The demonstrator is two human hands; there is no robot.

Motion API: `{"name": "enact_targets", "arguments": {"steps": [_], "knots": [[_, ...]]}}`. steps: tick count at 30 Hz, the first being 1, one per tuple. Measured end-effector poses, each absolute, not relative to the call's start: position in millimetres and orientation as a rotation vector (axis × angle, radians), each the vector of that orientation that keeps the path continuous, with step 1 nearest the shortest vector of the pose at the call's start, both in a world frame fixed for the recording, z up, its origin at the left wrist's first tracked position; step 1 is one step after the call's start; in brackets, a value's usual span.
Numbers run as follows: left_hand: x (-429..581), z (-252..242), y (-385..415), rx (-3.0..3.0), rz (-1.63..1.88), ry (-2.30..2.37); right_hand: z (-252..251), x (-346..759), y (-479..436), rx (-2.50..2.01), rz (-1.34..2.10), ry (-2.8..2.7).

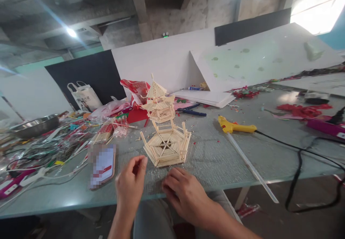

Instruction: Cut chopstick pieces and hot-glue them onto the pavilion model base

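A hexagonal frame of pale wooden sticks (165, 145) rests on the glass-topped table, with short stick posts rising at its corners. Just left of its near side is my left hand (132, 179), fingers curled toward the thumb and nothing visible in them. My right hand (185, 192) is at the table's front edge, below the frame; its fingers are bent under and their tips are hidden. Neither hand touches the frame. Behind it stands a tiered pagoda model (159, 102) made of the same sticks, with a pointed roof.
A yellow glue gun (235, 125) with a glue stick (253, 169) lies to the right, its black cord trailing off. Dark-handled pliers (191, 110) lie behind. Left are a phone (104, 167), bundled sticks (104, 131), plastic-wrapped clutter and a metal bowl (36, 125).
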State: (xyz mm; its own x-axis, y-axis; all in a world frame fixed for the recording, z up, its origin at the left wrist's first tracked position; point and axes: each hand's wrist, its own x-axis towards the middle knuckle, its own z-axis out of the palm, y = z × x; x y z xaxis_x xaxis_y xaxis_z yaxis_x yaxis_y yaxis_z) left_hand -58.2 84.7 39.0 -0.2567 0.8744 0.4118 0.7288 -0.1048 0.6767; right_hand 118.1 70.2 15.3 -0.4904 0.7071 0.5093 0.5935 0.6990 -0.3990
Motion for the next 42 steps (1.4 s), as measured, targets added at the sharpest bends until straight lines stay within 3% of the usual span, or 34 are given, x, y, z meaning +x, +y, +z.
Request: {"name": "enact_targets", "arguments": {"steps": [8, 19, 29, 42], "knots": [[-74, 43, 132, 1.791, 1.278, 1.746, 18, 92, 76, -1.365, 0.117, -2.09], [-86, 46, 184, 1.733, 1.36, 1.766, 28, 66, 85, -1.736, -0.112, -2.035], [-80, 46, 155, 1.785, 1.461, 1.756, 30, 61, 86, -1.75, -0.171, -2.033], [-82, 29, 135, 1.955, 1.189, 1.545, 30, 55, 91, -1.754, -0.219, -2.04]]}}
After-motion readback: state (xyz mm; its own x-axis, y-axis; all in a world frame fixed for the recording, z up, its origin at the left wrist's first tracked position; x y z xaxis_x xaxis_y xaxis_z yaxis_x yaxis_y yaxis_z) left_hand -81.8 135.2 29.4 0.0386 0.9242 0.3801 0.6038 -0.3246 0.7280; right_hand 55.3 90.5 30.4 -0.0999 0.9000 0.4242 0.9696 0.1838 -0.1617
